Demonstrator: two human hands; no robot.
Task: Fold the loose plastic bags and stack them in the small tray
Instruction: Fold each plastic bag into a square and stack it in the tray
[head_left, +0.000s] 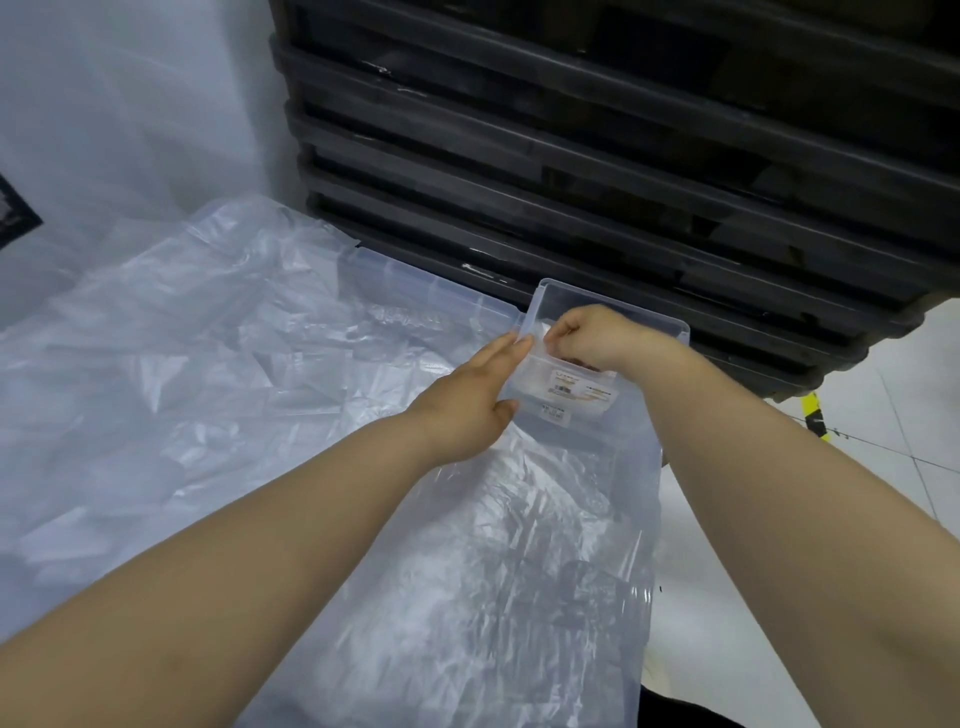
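Note:
A small clear plastic tray (670, 326) with labels on its near wall is tilted toward me, resting on a larger clear bin. My left hand (470, 395) holds the tray's left wall, fingers straight along the rim and thumb under its near corner. My right hand (597, 338) reaches into the tray with curled fingers, pinching a folded clear bag (541, 332) whose white edge shows inside. Loose clear plastic bags (208, 364) lie spread in a crumpled heap to the left and below my arms.
A large clear storage bin (415, 278) lies under the bags and tray. A tall stack of black plastic pallets (623, 156) stands right behind the tray. White floor tiles (883, 441) with a yellow-black strip lie at right. A white wall rises at the back left.

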